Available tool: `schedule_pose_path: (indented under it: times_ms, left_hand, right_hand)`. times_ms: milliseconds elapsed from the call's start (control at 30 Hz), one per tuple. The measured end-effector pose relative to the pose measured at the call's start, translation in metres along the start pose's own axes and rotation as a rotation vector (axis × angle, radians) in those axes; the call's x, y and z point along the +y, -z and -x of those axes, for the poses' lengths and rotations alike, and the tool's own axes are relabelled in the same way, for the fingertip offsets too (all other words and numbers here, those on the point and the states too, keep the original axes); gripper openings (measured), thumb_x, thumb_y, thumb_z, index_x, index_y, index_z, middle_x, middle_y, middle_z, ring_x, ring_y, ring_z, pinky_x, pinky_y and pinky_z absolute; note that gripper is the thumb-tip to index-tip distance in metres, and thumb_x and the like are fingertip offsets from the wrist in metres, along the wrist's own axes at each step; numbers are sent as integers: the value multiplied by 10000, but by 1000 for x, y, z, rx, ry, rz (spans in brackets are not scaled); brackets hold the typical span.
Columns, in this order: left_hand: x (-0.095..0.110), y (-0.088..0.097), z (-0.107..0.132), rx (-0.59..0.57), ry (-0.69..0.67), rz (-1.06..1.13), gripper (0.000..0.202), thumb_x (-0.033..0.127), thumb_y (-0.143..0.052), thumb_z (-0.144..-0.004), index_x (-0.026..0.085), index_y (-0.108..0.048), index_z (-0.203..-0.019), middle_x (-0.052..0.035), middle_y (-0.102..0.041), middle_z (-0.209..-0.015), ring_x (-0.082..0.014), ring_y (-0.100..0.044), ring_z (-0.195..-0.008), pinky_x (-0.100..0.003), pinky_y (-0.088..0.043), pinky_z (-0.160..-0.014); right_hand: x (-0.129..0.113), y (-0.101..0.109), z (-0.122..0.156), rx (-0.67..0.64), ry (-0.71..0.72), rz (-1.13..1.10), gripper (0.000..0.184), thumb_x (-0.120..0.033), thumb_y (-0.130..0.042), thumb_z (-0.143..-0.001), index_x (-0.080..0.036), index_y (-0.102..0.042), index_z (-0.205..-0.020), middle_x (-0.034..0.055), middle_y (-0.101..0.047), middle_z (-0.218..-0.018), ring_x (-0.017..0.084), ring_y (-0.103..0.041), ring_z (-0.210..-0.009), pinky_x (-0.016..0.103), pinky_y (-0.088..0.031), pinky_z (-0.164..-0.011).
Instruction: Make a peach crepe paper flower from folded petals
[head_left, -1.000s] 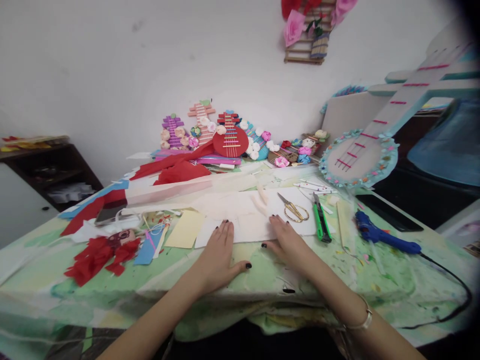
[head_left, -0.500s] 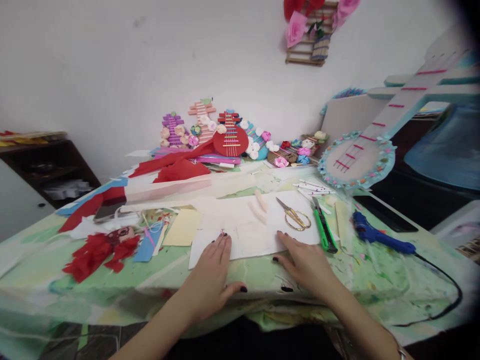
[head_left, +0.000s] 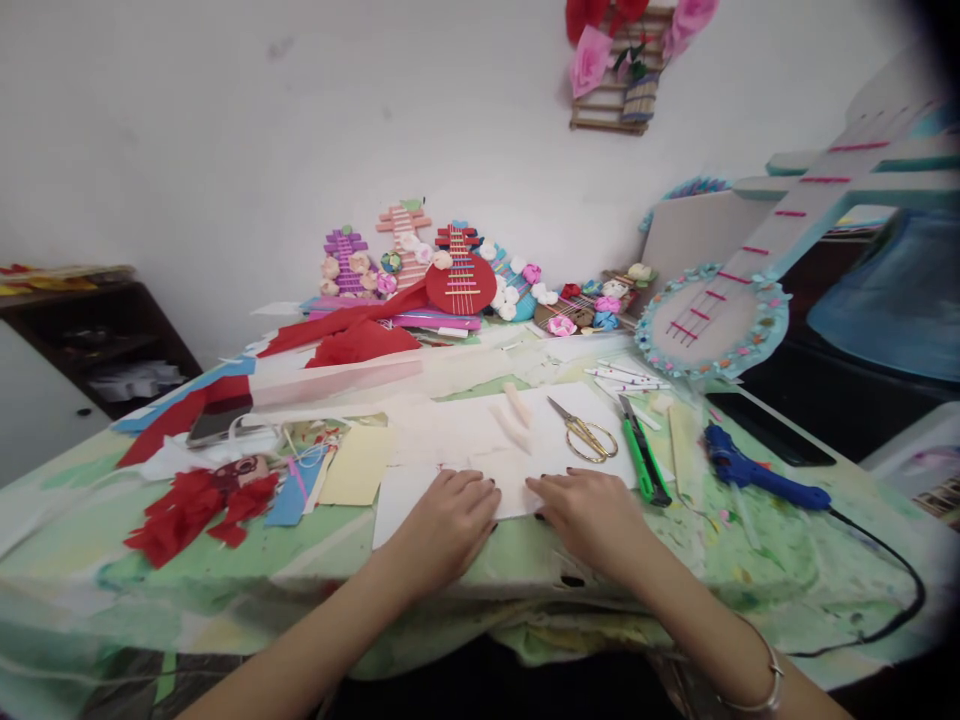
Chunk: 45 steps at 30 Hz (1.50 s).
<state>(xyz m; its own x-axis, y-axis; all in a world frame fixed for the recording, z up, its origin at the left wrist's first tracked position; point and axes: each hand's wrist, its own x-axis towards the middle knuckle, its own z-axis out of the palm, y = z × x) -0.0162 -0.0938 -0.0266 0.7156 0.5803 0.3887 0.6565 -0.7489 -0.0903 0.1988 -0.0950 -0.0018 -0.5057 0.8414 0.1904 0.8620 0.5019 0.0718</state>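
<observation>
In the head view, the only one we have, we judge the step in hand to be smoothing or steadying the pale paper (head_left: 450,430) that lies on the white board (head_left: 399,502). As we read it, the next move calls for light, even fingertips, since the paper looks thin and easily creased, and for care around the scissors (head_left: 574,422) on the board's right part.

Our left hand (head_left: 448,520) is palm down at the board's near edge, fingers bent and close together. Our right hand (head_left: 598,515) mirrors it farther right along that edge, its forearm slanting inward. The hands are apart from each other; whether thumb and fingers pinch the paper, we cannot tell.

At the board's right end lies the green knife (head_left: 643,455), with the glue gun (head_left: 769,477) well beyond it; a yellow card (head_left: 358,466) sits at the board's left side.
</observation>
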Motion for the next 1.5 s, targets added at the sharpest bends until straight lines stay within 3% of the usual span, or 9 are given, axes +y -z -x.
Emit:
schedule_pose_path:
  times_ms: [167,433,600,733,800,933,1133,1367,1500]
  left_hand:
    - [-6,-5,-1,17,-132,111,214,104,-391,-892,139,-599,-925,-105,-644,-909,-213,-576,-878,-356,-474,-784]
    - [-16,-3,-6,65,115,320,165,82,-435,-812,146,-578,-866,-77,-605,-849,-189,-548,-822,-309,-468,-745]
    - [-33,-4,-24,35,194,380,163,56,-476,-740,156,-597,-783,-41,-631,-772,-159,-569,-724,-269,-454,-685]
    - [-41,-4,-34,74,304,501,147,72,-510,-720,156,-625,-755,-16,-655,-713,-133,-579,-644,-240,-448,-636]
    - [-43,-5,-34,108,323,559,167,70,-509,-715,159,-640,-767,-16,-670,-732,-133,-594,-667,-238,-455,-649]
    - [-43,-6,-31,100,262,647,201,56,-508,-707,158,-668,-774,-33,-673,-801,-135,-606,-737,-246,-473,-706]
    - [-48,0,-32,-16,150,666,239,35,-517,-722,170,-699,-797,-45,-664,-832,-141,-599,-796,-247,-471,-745]
    - [-54,-3,-36,51,72,380,227,85,-467,-816,166,-655,-915,-76,-652,-868,-173,-571,-828,-304,-458,-771]
    - [-53,-2,-36,8,97,483,176,73,-504,-787,175,-644,-823,-34,-661,-809,-151,-579,-786,-272,-456,-754]
  right_hand:
    - [-2,-6,1,33,48,-67,224,-168,-488,-850,-195,-671,-723,63,-699,-736,183,-623,-746,260,-396,-638]
    - [4,-15,-5,150,23,-317,329,-144,-575,-764,-244,-658,-1067,46,-623,-1200,212,-618,-1028,307,-457,-874]
    - [17,-10,-22,87,26,-573,205,-176,-601,-768,-221,-705,-939,42,-695,-1058,204,-658,-936,318,-483,-844]
    - [26,-7,-35,90,17,-575,387,-158,-699,-676,-193,-655,-1058,76,-665,-1119,240,-616,-1025,379,-449,-904]
    - [28,-7,-40,94,52,-562,315,-103,-667,-689,-183,-670,-994,87,-651,-1143,232,-602,-1051,374,-438,-917]
    - [30,-7,-46,121,122,-577,133,-102,-594,-770,-189,-692,-796,58,-705,-960,181,-642,-894,317,-471,-822]
    - [29,-8,-50,135,230,-594,171,-75,-585,-776,-193,-695,-833,38,-700,-845,170,-586,-872,287,-464,-799]
    - [33,-14,-57,267,342,-470,178,-119,-512,-841,-175,-680,-848,70,-684,-838,197,-531,-876,336,-438,-802]
    - [34,-12,-56,171,384,-526,168,-128,-537,-831,-184,-695,-844,55,-674,-796,186,-547,-851,316,-441,-787]
